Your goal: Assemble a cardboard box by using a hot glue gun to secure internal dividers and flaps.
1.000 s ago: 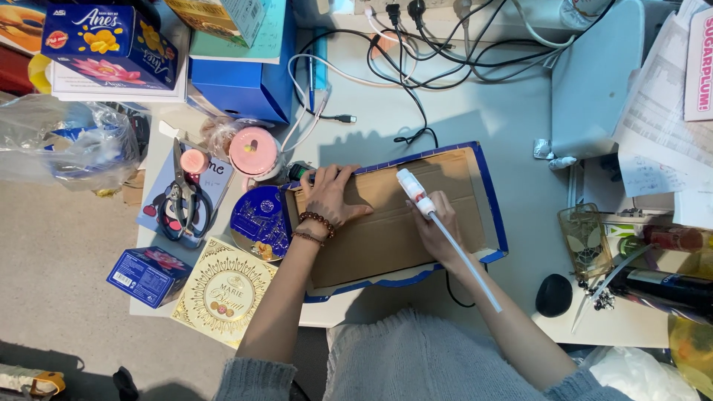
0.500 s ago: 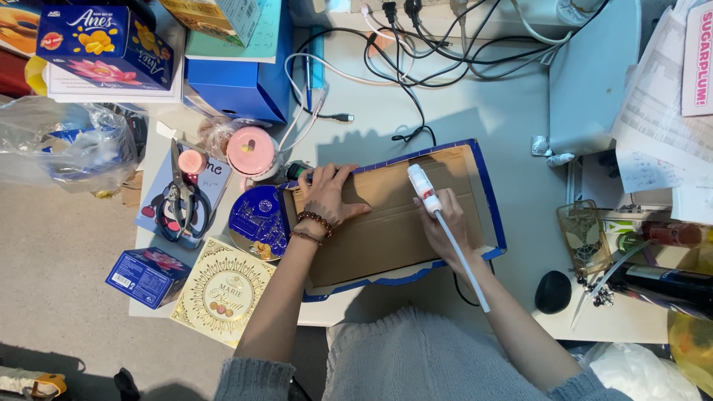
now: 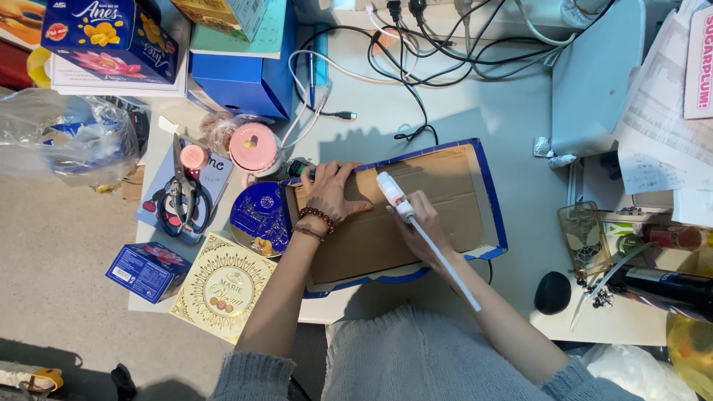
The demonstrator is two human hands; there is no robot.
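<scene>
Flattened cardboard box (image 3: 445, 200) lay on the desk (image 3: 475, 111), pinned by left hand (image 3: 330, 194), fingers spread flat. White pen-like tool (image 3: 416, 223) was gripped by right hand (image 3: 423, 226), tip on the cardboard.

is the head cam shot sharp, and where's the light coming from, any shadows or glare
Head view: mostly sharp, with the left hand flat on the brown cardboard sheet and the right hand around the white rod tool both crisp. Shadows of the black cables and the cardboard fall on the desk toward the upper left. The clear plastic bag shows mild glare.
</scene>
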